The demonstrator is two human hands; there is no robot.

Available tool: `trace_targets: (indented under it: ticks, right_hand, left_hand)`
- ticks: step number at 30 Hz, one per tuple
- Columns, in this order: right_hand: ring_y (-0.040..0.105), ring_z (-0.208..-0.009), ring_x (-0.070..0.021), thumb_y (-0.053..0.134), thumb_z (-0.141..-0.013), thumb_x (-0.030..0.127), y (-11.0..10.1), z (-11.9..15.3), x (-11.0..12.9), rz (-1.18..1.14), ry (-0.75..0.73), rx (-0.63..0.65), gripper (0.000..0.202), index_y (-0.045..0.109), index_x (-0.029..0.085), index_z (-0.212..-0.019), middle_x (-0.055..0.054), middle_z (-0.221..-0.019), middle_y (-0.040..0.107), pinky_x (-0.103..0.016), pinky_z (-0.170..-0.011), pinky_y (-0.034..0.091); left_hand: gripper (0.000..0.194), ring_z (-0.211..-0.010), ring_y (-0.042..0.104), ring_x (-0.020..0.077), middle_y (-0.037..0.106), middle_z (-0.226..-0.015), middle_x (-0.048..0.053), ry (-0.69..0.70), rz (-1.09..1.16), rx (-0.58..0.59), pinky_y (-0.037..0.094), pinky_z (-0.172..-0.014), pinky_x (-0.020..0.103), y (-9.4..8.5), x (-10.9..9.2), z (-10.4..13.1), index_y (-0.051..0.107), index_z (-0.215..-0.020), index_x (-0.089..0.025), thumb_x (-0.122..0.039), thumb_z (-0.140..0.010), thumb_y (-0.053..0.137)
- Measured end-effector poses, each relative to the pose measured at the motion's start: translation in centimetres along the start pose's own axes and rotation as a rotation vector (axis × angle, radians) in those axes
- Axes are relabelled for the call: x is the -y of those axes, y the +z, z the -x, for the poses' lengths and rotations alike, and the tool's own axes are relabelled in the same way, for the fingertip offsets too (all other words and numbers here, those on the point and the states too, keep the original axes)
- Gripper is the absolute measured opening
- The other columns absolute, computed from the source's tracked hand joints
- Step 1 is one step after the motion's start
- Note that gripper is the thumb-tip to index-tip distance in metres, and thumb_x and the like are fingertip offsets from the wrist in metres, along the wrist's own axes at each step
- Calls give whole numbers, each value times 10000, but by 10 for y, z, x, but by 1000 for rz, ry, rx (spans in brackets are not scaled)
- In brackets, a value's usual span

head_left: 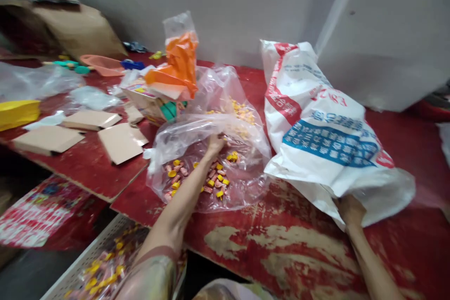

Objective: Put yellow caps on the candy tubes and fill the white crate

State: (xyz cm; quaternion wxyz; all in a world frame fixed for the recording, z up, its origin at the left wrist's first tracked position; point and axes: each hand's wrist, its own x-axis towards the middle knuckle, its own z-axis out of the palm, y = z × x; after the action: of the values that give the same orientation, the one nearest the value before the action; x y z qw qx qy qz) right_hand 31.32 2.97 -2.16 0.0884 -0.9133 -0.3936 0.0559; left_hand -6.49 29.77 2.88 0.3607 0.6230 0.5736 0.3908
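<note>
My left hand (pixel 215 143) reaches inside a clear plastic bag (pixel 246 192) lying on the red table. Its fingers are blurred and partly behind the film. Small pink and yellow pieces (pixel 218 179) lie in the bag near my forearm, and more yellow pieces (pixel 242 112) show farther back in it. On the right, my right hand (pixel 351 211) is at the near opening of a white woven sack (pixel 316 98) with red and blue print. The sack hides its fingertips, so what they hold cannot be made out.
Cardboard pieces (pixel 121 143) and an open carton with an orange bag (pixel 182 61) lie left and behind. A white crate (pixel 84 255) of pink and yellow pieces sits below the red table's (pixel 239 239) front edge. A grey wall rises behind.
</note>
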Motion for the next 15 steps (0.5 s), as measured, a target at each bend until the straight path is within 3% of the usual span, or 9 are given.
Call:
trace_targets:
  ticks: [3, 6, 10, 12, 15]
  right_hand:
    - [586, -747, -317, 437, -782, 331, 2, 1, 1, -122, 2, -82, 315, 584, 64, -859, -183, -742, 593, -409, -656, 425]
    - [575, -803, -241, 353, -840, 396, 4, 7, -6, -307, -22, -198, 405, 561, 87, -998, -135, -849, 607, -361, -731, 443]
    - [543, -937, -213, 350, -843, 506, -1, 47, -17, -511, -62, -334, 501, 546, 107, -1076, -140, -1038, 566, -338, -809, 453]
    - [542, -888, -202, 453, -814, 522, -6, 76, -18, -627, -85, -328, 467, 559, 137, -1057, -111, -1012, 556, -332, -771, 460]
    - [544, -785, -169, 599, -772, 424, -13, 116, -10, -940, -139, -185, 344, 536, 174, -1000, -57, -907, 561, -306, -706, 462]
  left_hand:
    - [318, -574, 517, 73, 585, -699, -33, -17, 104, 39, 410, -534, 184, -2, -6, 31, 611, -960, -82, -224, -685, 685]
    - [323, -518, 496, 72, 586, -647, -36, -83, 386, 116, 381, -484, 183, -1, -13, 71, 629, -904, -125, -278, -629, 699]
    - [332, -500, 509, 81, 588, -610, -31, -249, 645, 280, 396, -478, 191, 15, -25, 138, 636, -882, -141, -308, -612, 732]
    - [326, -524, 539, 85, 619, -643, -17, -327, 766, 345, 422, -500, 193, 30, -32, 170, 639, -848, -145, -292, -587, 768]
    - [328, -540, 563, 83, 653, -701, -1, -445, 916, 423, 431, -505, 183, 56, -42, 207, 642, -832, -147, -265, -569, 800]
